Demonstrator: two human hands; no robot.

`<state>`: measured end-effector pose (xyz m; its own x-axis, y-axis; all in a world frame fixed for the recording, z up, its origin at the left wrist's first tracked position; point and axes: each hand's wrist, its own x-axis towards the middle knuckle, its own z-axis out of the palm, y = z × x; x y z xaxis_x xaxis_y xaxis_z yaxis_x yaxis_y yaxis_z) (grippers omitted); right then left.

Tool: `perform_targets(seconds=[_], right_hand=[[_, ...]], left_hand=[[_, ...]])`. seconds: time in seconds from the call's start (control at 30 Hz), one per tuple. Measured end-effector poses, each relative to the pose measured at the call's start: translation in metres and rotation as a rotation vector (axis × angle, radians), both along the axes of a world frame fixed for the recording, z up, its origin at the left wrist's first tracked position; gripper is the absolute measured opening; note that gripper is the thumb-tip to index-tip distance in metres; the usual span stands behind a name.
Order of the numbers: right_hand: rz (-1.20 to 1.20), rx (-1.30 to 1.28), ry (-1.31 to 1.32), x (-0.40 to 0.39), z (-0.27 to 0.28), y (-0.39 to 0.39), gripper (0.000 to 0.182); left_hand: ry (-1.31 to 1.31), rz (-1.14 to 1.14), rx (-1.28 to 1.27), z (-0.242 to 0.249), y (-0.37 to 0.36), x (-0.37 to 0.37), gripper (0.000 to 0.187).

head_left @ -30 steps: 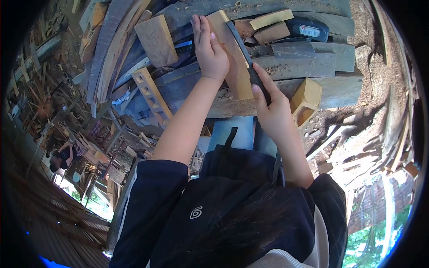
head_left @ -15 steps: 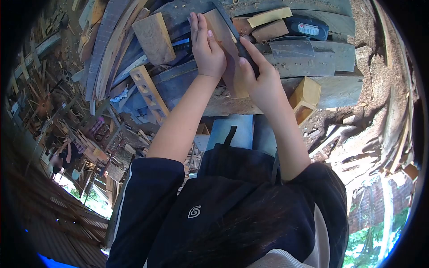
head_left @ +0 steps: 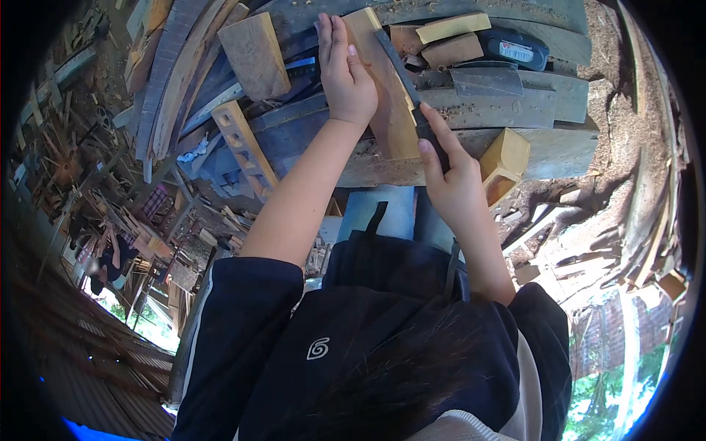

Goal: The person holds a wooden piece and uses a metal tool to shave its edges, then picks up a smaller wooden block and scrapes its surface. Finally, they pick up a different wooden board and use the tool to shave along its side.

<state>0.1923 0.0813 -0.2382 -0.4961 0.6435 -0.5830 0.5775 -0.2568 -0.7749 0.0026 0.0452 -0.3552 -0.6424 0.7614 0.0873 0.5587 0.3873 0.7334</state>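
My left hand (head_left: 348, 81) lies along the left side of a smooth brown wooden board (head_left: 391, 121), its fingers stretched and close together against the wood. My right hand (head_left: 456, 165) has its fingers around the lower end of a long, flat, dark file (head_left: 399, 67). The index finger stretches along the tool and the thumb presses its near side. The file lies along the right edge of the board, where a pale strip of wood shows. How my left fingers curl under the board is hidden.
Right of the board are wood blocks (head_left: 452, 50), a dark tool with a barcode label (head_left: 515, 50) and a hollow yellowish block (head_left: 506, 162). To the left are a thick wood piece (head_left: 254, 57) and a strip with square holes (head_left: 243, 140). A person (head_left: 114, 261) is far left.
My right hand and the file have slid down and to the right, toward my body, along the board's edge. My left hand stays almost in place on the board.
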Motion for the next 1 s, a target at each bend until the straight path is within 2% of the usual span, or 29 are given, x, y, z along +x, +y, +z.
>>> perform_targets(seconds=[0.07,0.13,0.23,0.33,0.47,0.53,0.73,0.93,1.0], right_hand=[[0.015,-0.044,-0.013,-0.004,0.0,-0.001,0.048],[0.018,0.089,-0.032,-0.006,-0.003,-0.007,0.048],[0.052,0.081,-0.15,-0.021,-0.004,-0.004,0.048],[0.048,0.141,-0.158,-0.033,-0.011,-0.005,0.048],[0.059,0.049,-0.187,-0.026,0.004,0.001,0.049],[0.044,0.218,-0.077,-0.017,-0.001,-0.005,0.049],[0.104,0.115,-0.225,-0.034,0.005,0.007,0.051],[0.074,0.224,-0.084,-0.014,-0.007,-0.009,0.049],[0.107,0.199,-0.134,-0.042,-0.011,0.009,0.049]], left_hand=[[-0.005,0.004,0.004,0.001,0.001,0.0,0.046],[-0.01,0.01,0.005,0.001,0.0,0.0,0.046],[-0.008,0.012,0.009,-0.001,0.0,0.0,0.046],[-0.01,0.019,0.001,0.001,0.001,0.0,0.046],[-0.046,-0.005,0.006,0.001,-0.001,-0.001,0.048],[-0.041,0.0,0.018,0.0,0.0,-0.002,0.048],[-0.016,0.002,0.047,0.0,-0.001,-0.001,0.045],[-0.013,0.016,0.026,0.001,0.0,0.001,0.045],[-0.008,0.022,0.059,-0.001,0.0,0.0,0.044]])
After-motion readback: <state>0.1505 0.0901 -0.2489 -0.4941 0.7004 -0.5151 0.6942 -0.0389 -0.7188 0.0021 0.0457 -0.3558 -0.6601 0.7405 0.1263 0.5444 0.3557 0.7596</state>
